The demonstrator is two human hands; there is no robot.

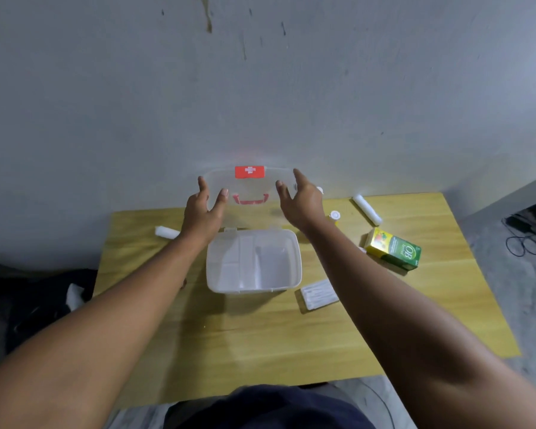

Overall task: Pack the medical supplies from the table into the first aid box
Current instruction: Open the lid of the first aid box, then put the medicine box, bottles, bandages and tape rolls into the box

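A translucent white first aid box (296,274) stands open in the middle of the yellow table (260,329). Its clear lid (254,185), with a red cross label and red handle, stands upright at the back. My left hand (203,212) grips the lid's left edge. On the lid's right edge my right hand (300,201) rests with fingers spread. Supplies lie around: a gauze roll (367,209) at back right, a small yellow bottle (334,217), a green and yellow carton (393,249), a flat white packet (319,294), and another gauze roll (166,232) on the left.
A grey wall rises directly behind the table. Dark bags or cloth (28,305) lie on the floor to the left. Black cables (529,239) sit on the floor at far right. The table's front half holds nothing but my forearms above it.
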